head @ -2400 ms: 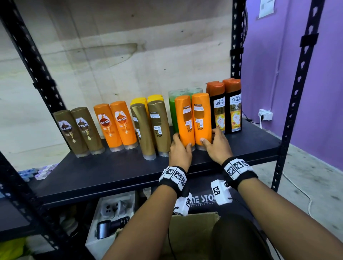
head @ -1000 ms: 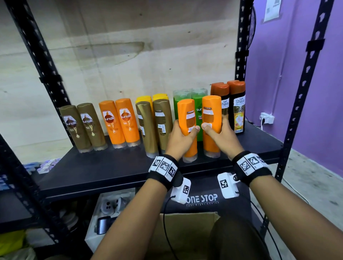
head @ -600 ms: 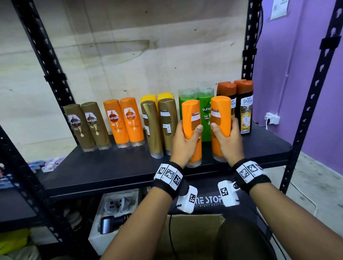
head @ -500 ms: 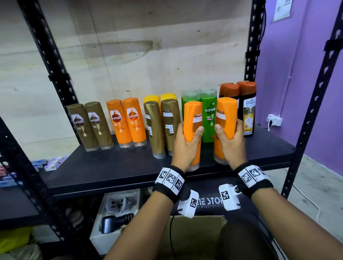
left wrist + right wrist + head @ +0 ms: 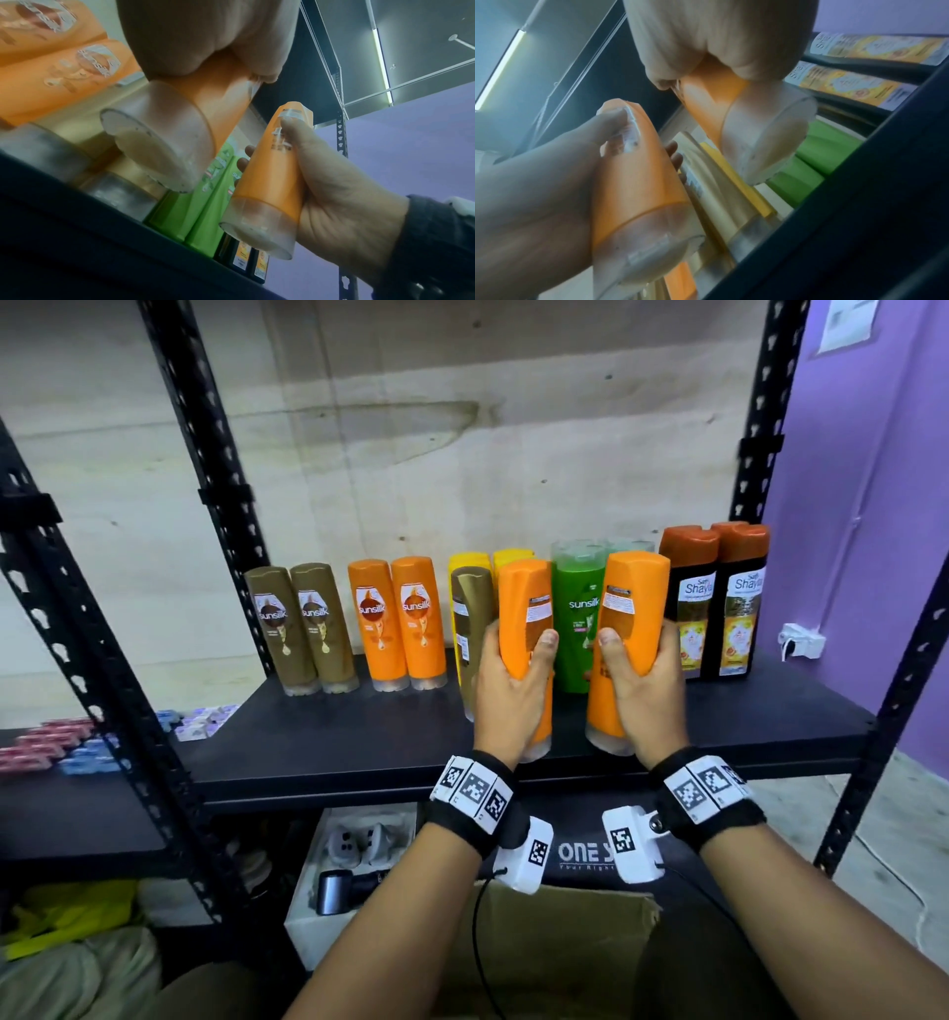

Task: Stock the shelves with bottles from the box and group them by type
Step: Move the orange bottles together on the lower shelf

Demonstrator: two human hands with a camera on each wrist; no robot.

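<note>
A person's left hand (image 5: 508, 690) and right hand (image 5: 648, 695) each grip a tall orange plastic shampoo bottle (image 5: 526, 629) (image 5: 624, 634), lifted clear of the black metal shelf (image 5: 359, 752). Sorting appears under way; next, both likely join the matching orange pair (image 5: 398, 624) standing to the left.

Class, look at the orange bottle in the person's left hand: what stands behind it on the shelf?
A gold bottle and yellow bottles show behind the orange bottle; their lower parts are covered.

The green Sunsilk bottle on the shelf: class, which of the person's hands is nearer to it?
Roughly equal; neither is clearly nearer. The green Sunsilk bottle stands behind the gap between the left hand and right hand, each gripping an orange bottle.
</note>
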